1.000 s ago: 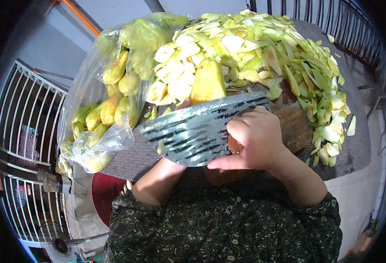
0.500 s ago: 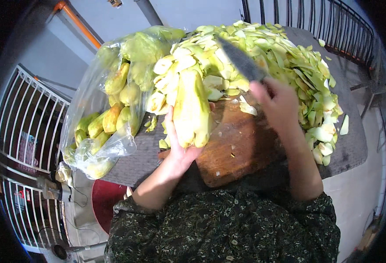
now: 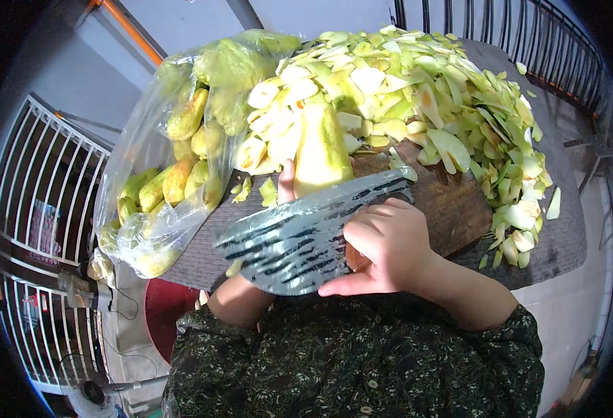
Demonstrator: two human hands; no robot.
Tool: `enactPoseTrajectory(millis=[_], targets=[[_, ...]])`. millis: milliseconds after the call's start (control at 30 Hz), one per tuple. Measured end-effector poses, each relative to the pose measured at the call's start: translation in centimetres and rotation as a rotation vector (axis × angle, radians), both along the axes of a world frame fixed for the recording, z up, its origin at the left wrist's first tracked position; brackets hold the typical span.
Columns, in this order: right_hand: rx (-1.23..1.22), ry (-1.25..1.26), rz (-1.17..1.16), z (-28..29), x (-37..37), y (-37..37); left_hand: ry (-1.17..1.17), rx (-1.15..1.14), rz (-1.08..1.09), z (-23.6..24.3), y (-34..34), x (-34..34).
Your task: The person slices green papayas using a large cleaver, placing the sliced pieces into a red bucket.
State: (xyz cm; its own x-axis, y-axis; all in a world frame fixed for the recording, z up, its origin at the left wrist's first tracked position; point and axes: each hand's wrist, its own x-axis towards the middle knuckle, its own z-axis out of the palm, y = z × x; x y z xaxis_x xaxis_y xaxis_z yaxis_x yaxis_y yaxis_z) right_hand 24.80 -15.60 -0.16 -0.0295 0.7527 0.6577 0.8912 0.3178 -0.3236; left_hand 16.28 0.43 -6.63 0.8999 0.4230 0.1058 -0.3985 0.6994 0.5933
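Grille (image 3: 49, 181), white and bent at the left rim, has things behind its bars that are hard to make out; below it a fan (image 3: 87, 397) is cut off by the lower edge. A clear bag (image 3: 156, 233) lies on the counter (image 3: 212, 251), its folds and glare blurring the yellow-green whole fruits (image 3: 181, 180) inside. Under the near edge a red disc (image 3: 163, 313) is mostly covered by the counter and a sleeve (image 3: 205, 345).

The left forearm passes behind the knife (image 3: 292, 237), whose blade hides most of the left hand (image 3: 287, 182); a digit shows upright against the left side of the long fruit (image 3: 320, 150), which that hand holds in a grip otherwise out of sight. The long fruit leans away before the slices (image 3: 452, 90), pale yellow-green, paler low down, its near end lost behind the blade; whether the edge touches it cannot be told. The blade is broad and silvery with dark streaks, slanting up rightward.

The right hand (image 3: 393, 244) is closed round the brown handle, thumb stretched left by the blade's lower edge, forearm coming from the lower right. The board (image 3: 459, 216) is partly covered by that hand and the knife. Slices heap behind and down the right, many overlapping. Beyond, a dark railing (image 3: 543, 49) fades into the rim
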Motion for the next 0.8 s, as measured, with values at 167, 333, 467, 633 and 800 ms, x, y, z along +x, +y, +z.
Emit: enactPoseTrajectory(millis=[167, 333, 467, 633, 800], targets=[[0.016, 0.005, 0.012, 0.2, 0.0, -0.2, -0.07, 0.017, -0.168, -0.9, 0.6, 0.1], [0.012, 0.001, 0.025, 0.1, -0.2, -0.3, 0.011, -0.013, -0.02, 1.3, -1.9, -0.5], [-0.126, -0.056, -0.221, -0.1, 2.1, 0.6, 0.237, 0.02, 0.159, 2.7, -3.8, -2.1], [-0.086, 0.146, -0.646, -0.6, 7.2, 1.6, 0.107, 0.153, 0.09, 2.7, -2.5, -2.0], [0.037, 0.42, -0.86, -0.2, 11.7, 0.5, -0.067, -0.007, -0.016, 2.7, -2.1, -1.7]])
